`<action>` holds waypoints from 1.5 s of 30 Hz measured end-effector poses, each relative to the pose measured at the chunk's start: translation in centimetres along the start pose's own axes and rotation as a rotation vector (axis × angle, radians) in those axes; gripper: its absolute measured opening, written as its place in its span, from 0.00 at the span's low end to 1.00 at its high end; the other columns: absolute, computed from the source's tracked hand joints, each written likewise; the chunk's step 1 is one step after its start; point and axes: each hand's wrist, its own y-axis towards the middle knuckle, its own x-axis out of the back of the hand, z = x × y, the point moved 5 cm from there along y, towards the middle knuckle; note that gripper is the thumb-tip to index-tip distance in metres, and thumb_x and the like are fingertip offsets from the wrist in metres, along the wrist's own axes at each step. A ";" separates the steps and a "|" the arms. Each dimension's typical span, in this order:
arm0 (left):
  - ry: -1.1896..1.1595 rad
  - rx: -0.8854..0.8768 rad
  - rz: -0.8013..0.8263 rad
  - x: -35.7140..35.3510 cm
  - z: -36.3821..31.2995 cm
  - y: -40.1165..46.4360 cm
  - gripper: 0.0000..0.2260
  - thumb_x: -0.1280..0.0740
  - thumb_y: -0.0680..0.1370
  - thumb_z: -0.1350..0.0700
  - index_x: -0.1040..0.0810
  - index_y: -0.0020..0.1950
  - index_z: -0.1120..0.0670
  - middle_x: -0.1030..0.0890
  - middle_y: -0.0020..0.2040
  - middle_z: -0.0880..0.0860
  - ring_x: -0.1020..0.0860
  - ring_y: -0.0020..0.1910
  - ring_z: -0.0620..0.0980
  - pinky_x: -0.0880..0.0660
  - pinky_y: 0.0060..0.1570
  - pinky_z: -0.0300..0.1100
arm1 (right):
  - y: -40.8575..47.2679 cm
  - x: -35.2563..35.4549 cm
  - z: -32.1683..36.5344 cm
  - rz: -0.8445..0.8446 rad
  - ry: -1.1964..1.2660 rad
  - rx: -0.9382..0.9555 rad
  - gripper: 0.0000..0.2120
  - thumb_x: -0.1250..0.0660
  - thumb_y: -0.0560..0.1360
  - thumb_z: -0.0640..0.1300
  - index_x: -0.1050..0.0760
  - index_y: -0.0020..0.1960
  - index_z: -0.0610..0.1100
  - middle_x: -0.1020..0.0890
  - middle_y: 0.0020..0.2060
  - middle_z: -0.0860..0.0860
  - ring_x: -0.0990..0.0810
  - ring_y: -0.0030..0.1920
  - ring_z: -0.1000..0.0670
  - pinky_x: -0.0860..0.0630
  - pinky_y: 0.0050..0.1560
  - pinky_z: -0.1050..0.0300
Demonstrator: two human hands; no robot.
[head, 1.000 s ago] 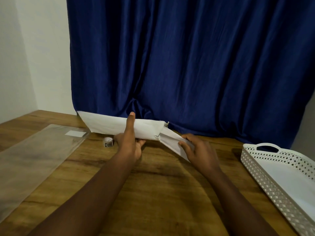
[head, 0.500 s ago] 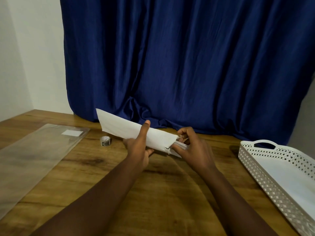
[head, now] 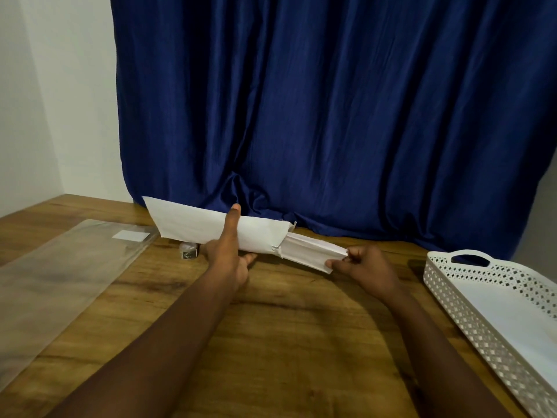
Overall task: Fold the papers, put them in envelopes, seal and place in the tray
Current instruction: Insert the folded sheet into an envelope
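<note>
Above the surface's far edge, the left hand clamps the envelope, thumb on its front. The right hand pinches the folded paper, half inside. The torn-looking mouth may catch the paper and crumple it, away from the tray.

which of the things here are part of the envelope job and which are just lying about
In the job:
- envelope, held in the left hand
- folded paper, partly inside the envelope, pinched by the right hand
- white tray, at the right of the table

Lying about:
- clear plastic sleeve, flat on the left
- small tape roll, use unclear
- blue curtain behind
</note>
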 end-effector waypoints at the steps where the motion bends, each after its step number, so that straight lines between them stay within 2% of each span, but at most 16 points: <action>1: 0.005 0.001 0.003 -0.1 0.0 -0.1 0.44 0.17 0.65 0.48 0.37 0.75 0.52 0.21 0.63 0.54 0.20 0.58 0.55 0.21 0.56 0.68 | -0.2 -0.2 0.4 0.002 0.045 0.020 0.19 0.22 0.69 0.56 0.19 0.40 0.40 0.17 0.34 0.43 0.22 0.32 0.51 0.24 0.35 0.51; 5: 0.019 0.023 0.044 -0.4 0.6 -0.4 0.43 0.17 0.66 0.48 0.37 0.74 0.53 0.22 0.63 0.55 0.20 0.60 0.56 0.21 0.58 0.68 | -1.1 -0.8 2.5 -0.021 0.238 0.081 0.07 0.22 0.70 0.51 0.16 0.39 0.48 0.16 0.35 0.52 0.20 0.35 0.60 0.27 0.35 0.66; 8: 0.049 0.059 0.075 -0.7 1.7 -0.9 0.44 0.16 0.65 0.47 0.36 0.74 0.52 0.21 0.63 0.56 0.20 0.60 0.57 0.21 0.57 0.68 | -1.4 -1.6 3.7 -0.078 0.301 0.151 0.05 0.21 0.69 0.48 0.14 0.40 0.48 0.17 0.45 0.56 0.21 0.47 0.65 0.28 0.41 0.73; 12: 0.041 0.105 0.139 -1.2 3.4 -1.6 0.44 0.15 0.62 0.48 0.33 0.72 0.51 0.19 0.62 0.57 0.18 0.58 0.59 0.20 0.51 0.70 | -1.8 -2.5 4.4 -0.134 0.313 0.239 0.05 0.21 0.69 0.43 0.13 0.40 0.53 0.20 0.56 0.58 0.23 0.57 0.62 0.24 0.54 0.63; 16: 0.028 0.134 0.158 -1.4 4.5 -2.1 0.44 0.14 0.61 0.49 0.32 0.71 0.52 0.18 0.61 0.59 0.17 0.57 0.60 0.20 0.50 0.71 | -2.3 -2.8 4.9 -0.184 0.346 0.294 0.14 0.23 0.69 0.35 0.16 0.36 0.55 0.20 0.62 0.55 0.24 0.63 0.59 0.22 0.56 0.58; 19: 0.041 0.142 0.178 -1.6 4.9 -2.6 0.49 0.13 0.55 0.48 0.32 0.71 0.53 0.17 0.61 0.59 0.17 0.57 0.60 0.20 0.50 0.70 | -2.6 -3.1 5.2 -0.209 0.332 0.296 0.19 0.28 0.69 0.29 0.18 0.35 0.53 0.22 0.64 0.57 0.26 0.62 0.66 0.23 0.56 0.66; 21: 0.055 0.148 0.194 -1.8 5.2 -2.9 0.48 0.14 0.56 0.48 0.31 0.71 0.54 0.18 0.61 0.60 0.17 0.57 0.61 0.20 0.50 0.70 | -2.8 -3.5 5.3 -0.192 0.298 0.271 0.14 0.30 0.70 0.27 0.16 0.42 0.45 0.25 0.62 0.60 0.29 0.58 0.71 0.25 0.51 0.74; 23: 0.048 0.160 0.188 -1.7 5.4 -2.8 0.42 0.15 0.62 0.50 0.32 0.71 0.54 0.18 0.61 0.60 0.17 0.58 0.61 0.20 0.52 0.70 | -2.6 -3.8 5.2 -0.184 0.276 0.272 0.13 0.30 0.70 0.27 0.16 0.52 0.38 0.26 0.62 0.61 0.27 0.59 0.67 0.25 0.49 0.75; 25: 0.029 0.164 0.173 -1.6 5.2 -2.5 0.40 0.16 0.65 0.51 0.32 0.71 0.53 0.18 0.61 0.60 0.17 0.58 0.61 0.21 0.53 0.71 | -2.5 -3.9 5.2 -0.192 0.267 0.300 0.13 0.28 0.70 0.29 0.16 0.52 0.38 0.25 0.63 0.61 0.27 0.63 0.62 0.25 0.53 0.72; 28: 0.010 0.153 0.173 -1.6 4.6 -2.1 0.39 0.16 0.66 0.51 0.32 0.71 0.54 0.18 0.61 0.60 0.17 0.58 0.61 0.21 0.53 0.71 | -2.7 -3.8 5.6 -0.190 0.274 0.343 0.12 0.28 0.71 0.31 0.15 0.52 0.41 0.24 0.63 0.59 0.27 0.63 0.64 0.24 0.57 0.68; 32: 0.044 0.164 0.200 -1.8 5.3 -3.0 0.38 0.17 0.67 0.52 0.32 0.71 0.55 0.18 0.61 0.60 0.17 0.58 0.61 0.20 0.52 0.69 | -2.9 -4.0 5.3 -0.176 0.311 0.243 0.16 0.30 0.72 0.28 0.19 0.58 0.39 0.22 0.62 0.53 0.23 0.60 0.58 0.26 0.46 0.76; 35: 0.058 0.178 0.208 -2.0 5.8 -3.5 0.35 0.18 0.69 0.52 0.31 0.71 0.56 0.18 0.61 0.61 0.17 0.57 0.61 0.19 0.53 0.67 | -2.9 -4.2 5.4 -0.159 0.414 0.288 0.22 0.29 0.72 0.28 0.22 0.64 0.41 0.22 0.63 0.53 0.24 0.61 0.61 0.25 0.55 0.73; 37: 0.049 0.177 0.212 -2.0 5.5 -3.4 0.36 0.18 0.68 0.52 0.30 0.71 0.56 0.18 0.61 0.61 0.17 0.57 0.61 0.19 0.51 0.67 | -2.7 -4.3 5.3 -0.147 0.399 0.280 0.18 0.29 0.72 0.29 0.20 0.60 0.41 0.22 0.63 0.54 0.23 0.62 0.56 0.23 0.54 0.71; 39: 0.034 0.176 0.204 -1.9 5.1 -3.1 0.36 0.17 0.68 0.52 0.30 0.70 0.56 0.18 0.60 0.60 0.17 0.57 0.61 0.19 0.51 0.68 | -2.7 -4.0 5.5 -0.144 0.374 0.298 0.11 0.28 0.71 0.30 0.17 0.49 0.42 0.22 0.61 0.55 0.22 0.62 0.54 0.24 0.51 0.72; 42: 0.005 0.169 0.186 -1.8 4.2 -2.8 0.33 0.18 0.68 0.51 0.29 0.68 0.55 0.18 0.60 0.60 0.17 0.57 0.62 0.21 0.54 0.70 | -2.7 -3.4 5.6 -0.141 0.502 0.418 0.02 0.27 0.71 0.38 0.18 0.44 0.42 0.18 0.56 0.53 0.21 0.59 0.56 0.23 0.55 0.59; 45: -0.021 0.163 0.190 -1.8 3.4 -2.6 0.29 0.19 0.69 0.50 0.29 0.64 0.54 0.18 0.60 0.60 0.18 0.58 0.61 0.22 0.55 0.71 | -3.0 -2.8 5.4 -0.118 0.727 0.411 0.19 0.28 0.68 0.49 0.27 0.53 0.40 0.19 0.53 0.49 0.20 0.57 0.53 0.22 0.52 0.56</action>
